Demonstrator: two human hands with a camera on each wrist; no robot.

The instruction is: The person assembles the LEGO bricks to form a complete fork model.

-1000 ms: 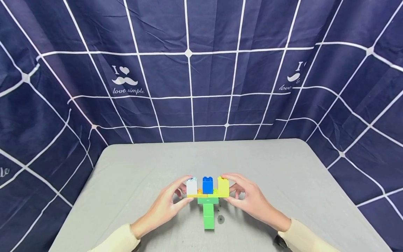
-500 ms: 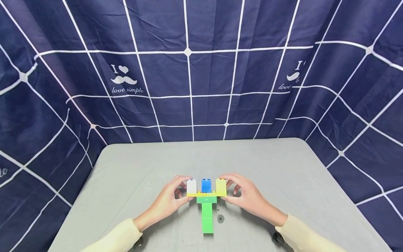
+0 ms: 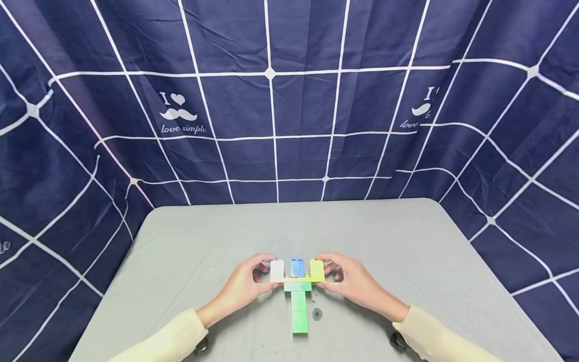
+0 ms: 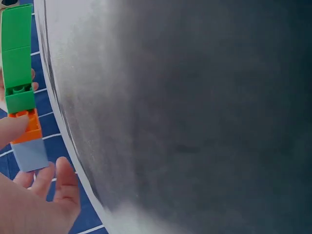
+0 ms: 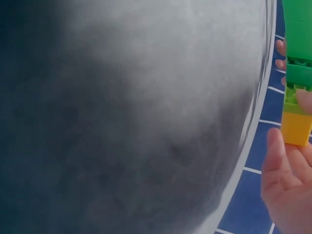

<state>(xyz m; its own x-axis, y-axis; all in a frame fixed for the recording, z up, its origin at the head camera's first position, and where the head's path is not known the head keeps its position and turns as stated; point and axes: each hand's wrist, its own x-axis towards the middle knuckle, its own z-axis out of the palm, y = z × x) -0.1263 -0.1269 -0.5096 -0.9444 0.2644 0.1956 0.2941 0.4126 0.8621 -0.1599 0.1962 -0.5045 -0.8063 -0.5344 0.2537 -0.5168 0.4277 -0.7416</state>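
Note:
Toy building bricks form a fork-shaped assembly in the head view. Its stem is a column of green bricks (image 3: pixel 299 321) below a wider green brick (image 3: pixel 297 286). Above sit an orange brick (image 4: pixel 34 131) and a lime brick (image 5: pixel 291 100), bearing a white brick (image 3: pixel 277 270), a blue brick (image 3: pixel 297 268) and a yellow brick (image 3: pixel 317 270). My left hand (image 3: pixel 244 284) grips the white end, thumb on the orange brick. At the yellow end, my right hand (image 3: pixel 355 282) grips with its thumb on the lime brick. I cannot tell whether the column's foot touches the table.
A grey table (image 3: pixel 217 231) with rounded corners lies beneath the hands. Navy curtains (image 3: pixel 303 105) with white grid lines surround its back and sides. A small dark spot (image 3: pixel 317 314) marks the tabletop right of the column.
The assembly and both hands have shifted slightly downward in the head view, and the bricks look a little smaller. Both hands keep their hold at the two ends.

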